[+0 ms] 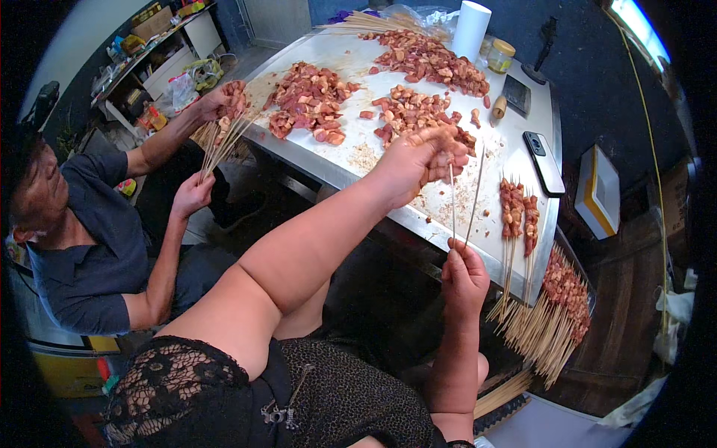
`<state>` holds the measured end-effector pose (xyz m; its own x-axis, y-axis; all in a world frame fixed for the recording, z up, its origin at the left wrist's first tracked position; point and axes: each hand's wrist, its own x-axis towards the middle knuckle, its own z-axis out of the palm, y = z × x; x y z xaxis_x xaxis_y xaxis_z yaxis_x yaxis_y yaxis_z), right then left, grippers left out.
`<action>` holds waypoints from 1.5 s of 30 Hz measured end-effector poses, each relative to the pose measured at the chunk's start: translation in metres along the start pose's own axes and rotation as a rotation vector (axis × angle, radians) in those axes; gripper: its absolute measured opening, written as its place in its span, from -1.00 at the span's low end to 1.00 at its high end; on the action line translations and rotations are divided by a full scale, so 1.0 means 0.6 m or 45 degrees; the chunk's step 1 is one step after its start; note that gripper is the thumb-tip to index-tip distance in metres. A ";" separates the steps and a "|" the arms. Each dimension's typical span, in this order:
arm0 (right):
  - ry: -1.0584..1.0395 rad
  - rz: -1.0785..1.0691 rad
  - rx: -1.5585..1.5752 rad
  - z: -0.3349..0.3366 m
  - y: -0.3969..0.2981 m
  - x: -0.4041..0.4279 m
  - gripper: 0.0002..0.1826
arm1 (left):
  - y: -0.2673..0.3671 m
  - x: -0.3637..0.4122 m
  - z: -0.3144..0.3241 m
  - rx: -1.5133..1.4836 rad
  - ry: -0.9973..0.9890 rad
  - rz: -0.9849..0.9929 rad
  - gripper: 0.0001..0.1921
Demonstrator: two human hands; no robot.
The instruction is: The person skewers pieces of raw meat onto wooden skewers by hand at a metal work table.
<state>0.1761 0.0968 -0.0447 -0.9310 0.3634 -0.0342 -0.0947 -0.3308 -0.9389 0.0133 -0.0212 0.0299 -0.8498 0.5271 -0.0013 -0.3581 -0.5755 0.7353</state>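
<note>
My right hand (466, 269) grips two thin bamboo skewers (475, 204) near the table's front edge, their points upward. One leans right, bare along its length. The other reaches up to the fingers of my left hand (428, 159). My left hand is curled at that skewer's tip, over the front of a pile of raw meat chunks (411, 109). A small reddish piece of meat (451, 161) shows at its fingertips, mostly hidden by them. To the right, several loaded meat skewers (512, 210) lie side by side, their bare ends past the table edge.
On the metal-edged table (358, 179) are two more meat piles (308, 101) (425, 61), a phone (543, 162), a lidded jar (500, 56) and a paper roll (471, 31). Stacked finished skewers (552, 313) sit at lower right. A co-worker (84, 241) at left holds a skewer bundle (221, 145).
</note>
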 end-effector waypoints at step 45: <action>0.054 -0.168 -0.396 0.006 0.005 -0.005 -0.75 | 0.025 -0.003 -0.019 -0.130 -0.083 -0.170 -0.41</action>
<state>0.1774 0.0911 -0.0464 -0.9018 0.4234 0.0867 -0.0953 0.0009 -0.9954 0.0049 -0.0379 0.0333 -0.7661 0.6410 -0.0480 -0.5066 -0.5562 0.6588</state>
